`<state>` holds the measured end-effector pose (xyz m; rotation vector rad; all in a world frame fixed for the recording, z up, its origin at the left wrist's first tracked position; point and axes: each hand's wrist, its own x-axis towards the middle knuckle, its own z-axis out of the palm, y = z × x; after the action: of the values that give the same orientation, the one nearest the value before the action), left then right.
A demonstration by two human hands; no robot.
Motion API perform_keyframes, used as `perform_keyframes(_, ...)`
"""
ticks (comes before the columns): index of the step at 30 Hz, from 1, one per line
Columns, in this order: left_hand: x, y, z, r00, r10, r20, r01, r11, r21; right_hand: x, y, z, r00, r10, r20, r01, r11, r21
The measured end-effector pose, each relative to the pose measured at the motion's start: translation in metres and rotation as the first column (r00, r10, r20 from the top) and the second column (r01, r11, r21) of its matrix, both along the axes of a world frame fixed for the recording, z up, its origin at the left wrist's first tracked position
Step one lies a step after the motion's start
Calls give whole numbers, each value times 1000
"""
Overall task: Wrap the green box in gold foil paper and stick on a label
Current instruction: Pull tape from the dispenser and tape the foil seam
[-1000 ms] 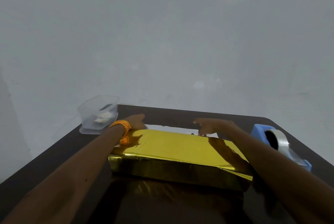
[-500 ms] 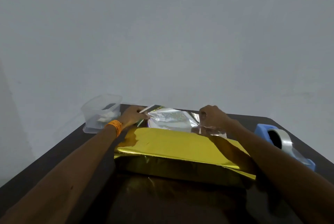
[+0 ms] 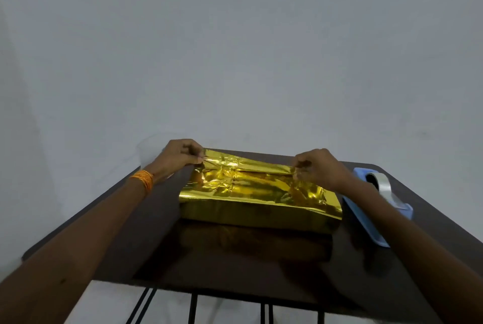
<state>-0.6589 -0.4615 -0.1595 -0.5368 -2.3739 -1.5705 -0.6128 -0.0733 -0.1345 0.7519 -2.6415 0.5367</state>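
Through your head camera, you are pinching the far edge of the gold foil (image 3: pixel 251 185) at both ends. Your left hand (image 3: pixel 180 153) is gripping the left corner and your right hand (image 3: pixel 318 166) the right corner, holding that flap raised over the box (image 3: pixel 256 216). The box is lying foil-covered mid-table (image 3: pixel 156 232), and a tape dispenser (image 3: pixel 376 200) is sitting just right of it.

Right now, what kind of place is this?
Probably a plain room set up for gift wrapping: a dark table against a bare wall, a tape dispenser, and the left hand and right hand pinching gold foil.
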Motion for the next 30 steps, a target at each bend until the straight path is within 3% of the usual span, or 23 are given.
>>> perform_keyframes(6, 34, 5, 6, 995, 78, -55, -90, 956, -279, 21, -3, -12, 1000, 7, 30, -11, 991, 136)
perform_keyframes(9, 49, 9, 11, 984, 126, -128, -163, 926, -340, 29, -3, -9, 997, 19, 77, -35, 979, 202)
perform_keyframes(12, 58, 21, 19, 958, 153, -243, -223, 929, -294, 42, -6, -3, 989, -2, 145, -25, 982, 185)
perform_keyframes(15, 67, 48, 23, 967, 24, -255, -124, 916, -382, 51, -15, 4, 992, 6, 127, -18, 996, 91)
perform_keyframes(18, 71, 77, 19, 982, -117, -150, 0, 790, -613, 52, -31, 3, 994, 13, 108, -12, 1000, -11)
perform_keyframes(22, 63, 95, 5, 975, -164, -147, -19, 602, -798, 48, -55, -17, 999, -23, 28, 14, 962, 273)
perform_keyframes(30, 66, 97, -10, 936, -175, -304, -135, 620, -773, 40, -49, -25, 1000, 16, -23, -8, 952, 307)
